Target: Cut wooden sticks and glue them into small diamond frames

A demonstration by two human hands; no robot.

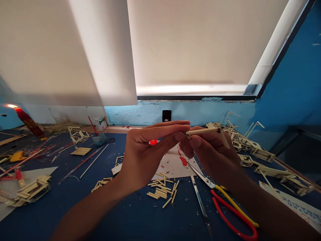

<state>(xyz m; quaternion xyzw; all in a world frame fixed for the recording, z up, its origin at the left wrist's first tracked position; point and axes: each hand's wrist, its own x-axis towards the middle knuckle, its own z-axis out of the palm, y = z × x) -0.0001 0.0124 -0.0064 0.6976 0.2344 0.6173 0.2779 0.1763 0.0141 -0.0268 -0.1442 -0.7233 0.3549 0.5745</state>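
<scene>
My left hand [147,150] and my right hand [213,150] meet above a blue table [130,214]. Between them they pinch a thin pale wooden stick [204,131], held level; the right thumb and fingers grip it and the left fingertips touch its left end. A second thin stick slants down past the right knuckles. Below the hands lie a white paper [173,165] with red spots and a heap of several short cut sticks [162,190].
Scissors with red and yellow handles [225,204] lie open at the front right. Stick-built frames [250,147] crowd the right side, with another [31,190] at the left. A lit red candle [28,122] stands at the far left. Long rods [85,162] lie left of centre.
</scene>
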